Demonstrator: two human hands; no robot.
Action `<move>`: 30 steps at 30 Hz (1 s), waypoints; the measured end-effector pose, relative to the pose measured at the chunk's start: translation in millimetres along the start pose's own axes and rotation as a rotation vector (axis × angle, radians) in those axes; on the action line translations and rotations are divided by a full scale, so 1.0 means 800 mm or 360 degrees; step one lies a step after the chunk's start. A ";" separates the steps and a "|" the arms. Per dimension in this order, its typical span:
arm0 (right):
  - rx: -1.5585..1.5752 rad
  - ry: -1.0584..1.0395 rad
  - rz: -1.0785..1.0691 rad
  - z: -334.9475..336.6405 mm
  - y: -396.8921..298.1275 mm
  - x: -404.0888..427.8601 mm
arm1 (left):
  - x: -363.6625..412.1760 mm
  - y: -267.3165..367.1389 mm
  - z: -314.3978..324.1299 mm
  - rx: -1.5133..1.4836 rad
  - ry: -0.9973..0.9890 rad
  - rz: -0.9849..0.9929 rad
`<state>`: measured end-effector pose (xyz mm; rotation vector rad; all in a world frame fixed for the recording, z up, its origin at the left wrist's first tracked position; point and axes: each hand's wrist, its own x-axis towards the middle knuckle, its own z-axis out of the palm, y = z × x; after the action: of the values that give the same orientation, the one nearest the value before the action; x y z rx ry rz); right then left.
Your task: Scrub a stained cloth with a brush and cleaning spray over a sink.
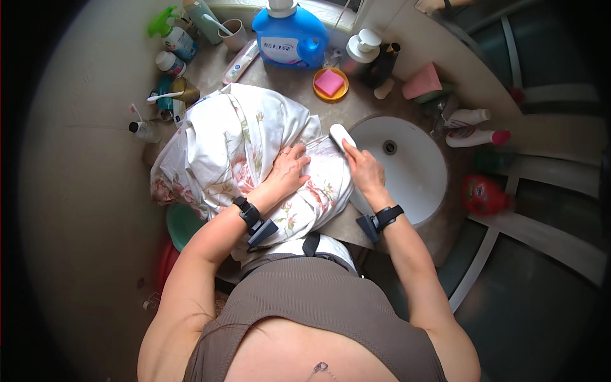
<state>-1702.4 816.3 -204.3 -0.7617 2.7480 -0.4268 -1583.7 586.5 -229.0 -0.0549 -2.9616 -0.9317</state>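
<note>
A white cloth with a floral print (215,138) lies bunched on the counter and hangs over its front edge. Pressed flat against the fabric is my left hand (287,171), its fingers slightly spread. My right hand (366,169) grips a white scrub brush (342,137), with the index finger laid along its back. The brush rests at the cloth's right side, near the rim of the white washbasin (405,181); its bristles are mostly hidden beneath it. A pink bar of soap (329,82) sits in a round orange dish behind the brush.
At the back stand a blue detergent jug (290,38) and a pump bottle (363,45). Cups, toothbrushes and several bottles line the left wall. Right of the basin are a faucet (440,117), white bottles (470,138) and a red bottle (484,195). A green basin (181,224) is below left.
</note>
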 end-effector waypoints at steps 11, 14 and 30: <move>0.0235 0.0085 -0.0366 0.031 -0.011 -0.018 | 0.004 -0.001 0.006 -0.0193 -0.0021 -0.0070; 0.0194 0.0060 -0.0205 0.004 0.004 0.002 | 0.002 -0.003 0.002 -0.0179 0.0010 -0.0027; 0.0141 0.0010 -0.0375 0.018 -0.002 -0.016 | -0.004 -0.009 0.006 -0.0387 0.0004 -0.0063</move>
<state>-1686.7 818.9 -215.2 -1.0662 2.6337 -0.5945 -1580.6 583.3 -237.1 -0.0013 -2.8395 -1.2911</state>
